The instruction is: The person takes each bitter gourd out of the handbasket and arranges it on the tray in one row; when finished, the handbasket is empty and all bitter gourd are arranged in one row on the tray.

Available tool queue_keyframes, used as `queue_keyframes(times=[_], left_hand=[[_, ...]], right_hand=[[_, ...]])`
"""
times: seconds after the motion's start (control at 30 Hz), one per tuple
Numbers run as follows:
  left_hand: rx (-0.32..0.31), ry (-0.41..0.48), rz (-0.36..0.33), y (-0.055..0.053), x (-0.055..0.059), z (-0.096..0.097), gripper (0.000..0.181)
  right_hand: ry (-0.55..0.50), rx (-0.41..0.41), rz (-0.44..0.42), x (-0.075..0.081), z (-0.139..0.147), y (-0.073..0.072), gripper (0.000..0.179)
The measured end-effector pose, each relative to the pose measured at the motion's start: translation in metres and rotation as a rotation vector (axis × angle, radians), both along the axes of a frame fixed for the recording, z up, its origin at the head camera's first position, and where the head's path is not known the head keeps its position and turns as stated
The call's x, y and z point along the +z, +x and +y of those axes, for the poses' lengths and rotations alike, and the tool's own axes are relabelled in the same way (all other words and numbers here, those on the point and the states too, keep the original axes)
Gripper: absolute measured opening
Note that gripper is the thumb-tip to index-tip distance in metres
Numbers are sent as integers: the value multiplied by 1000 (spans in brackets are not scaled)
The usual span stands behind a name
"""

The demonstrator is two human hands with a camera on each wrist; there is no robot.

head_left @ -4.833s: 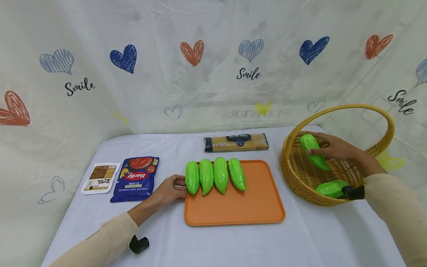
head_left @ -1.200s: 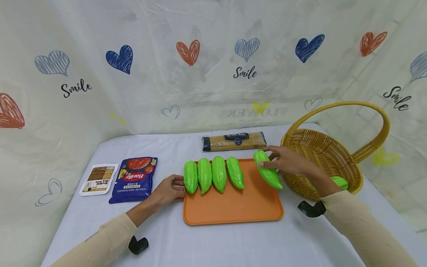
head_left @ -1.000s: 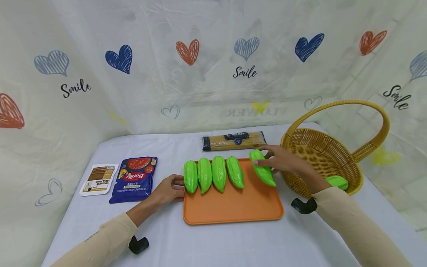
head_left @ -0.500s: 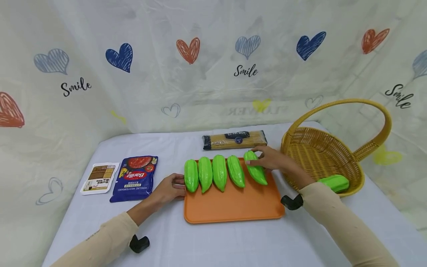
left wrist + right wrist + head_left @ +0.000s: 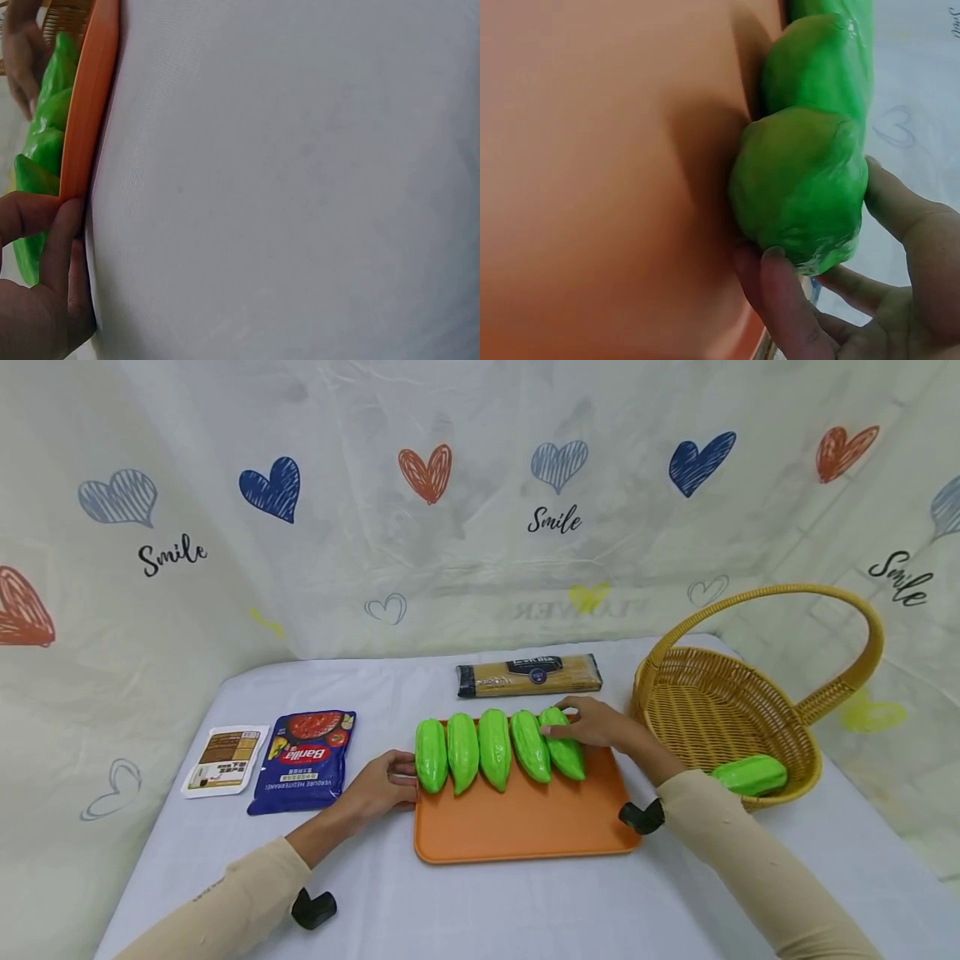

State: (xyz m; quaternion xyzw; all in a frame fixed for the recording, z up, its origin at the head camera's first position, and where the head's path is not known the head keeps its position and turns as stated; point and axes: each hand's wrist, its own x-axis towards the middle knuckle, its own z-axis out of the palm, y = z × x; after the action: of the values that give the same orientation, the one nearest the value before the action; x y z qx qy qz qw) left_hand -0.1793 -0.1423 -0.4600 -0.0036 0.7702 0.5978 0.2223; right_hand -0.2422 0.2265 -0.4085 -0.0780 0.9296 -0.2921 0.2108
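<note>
Near the right end of the orange tray (image 5: 517,831), my right hand (image 5: 594,725) grips a shiny green, ridged bitter melon (image 5: 567,758), thumb on one side and fingers on the other. In the right wrist view this melon (image 5: 795,187) lies against its neighbour, low over the tray. Several like bitter melons (image 5: 493,750) lie side by side to its left, stems away from me and tapered tips toward me. My left hand (image 5: 381,783) pinches the tray's left edge beside the first melon; the left wrist view shows thumb and fingers at the rim (image 5: 84,112).
A wicker basket (image 5: 693,706) with a tall handle stands right of the tray, one green bitter melon (image 5: 753,774) inside. A spaghetti pack (image 5: 528,675) lies behind the tray. Left are a blue sauce pouch (image 5: 303,764) and a white-edged packet (image 5: 225,762).
My right hand has brought a bitter melon out of the basket, leftward over the tray and down to the right end of the row. My left hand has stayed at the tray's edge.
</note>
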Motion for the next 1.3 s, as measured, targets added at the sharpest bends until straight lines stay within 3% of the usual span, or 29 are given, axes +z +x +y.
queue_keyframes(times=[0.43, 0.8, 1.03, 1.3], left_hand=[[3, 6, 1, 0, 0, -1, 63], [12, 0, 1, 0, 0, -1, 64], [10, 6, 2, 1, -1, -1, 63], [11, 4, 4, 1, 0, 1, 64]], right_hand=[[56, 14, 17, -1, -10, -1, 82], [134, 84, 32, 2, -7, -2, 82], [106, 94, 45, 9, -2, 1, 80], [-27, 126, 25, 28, 16, 7, 74]])
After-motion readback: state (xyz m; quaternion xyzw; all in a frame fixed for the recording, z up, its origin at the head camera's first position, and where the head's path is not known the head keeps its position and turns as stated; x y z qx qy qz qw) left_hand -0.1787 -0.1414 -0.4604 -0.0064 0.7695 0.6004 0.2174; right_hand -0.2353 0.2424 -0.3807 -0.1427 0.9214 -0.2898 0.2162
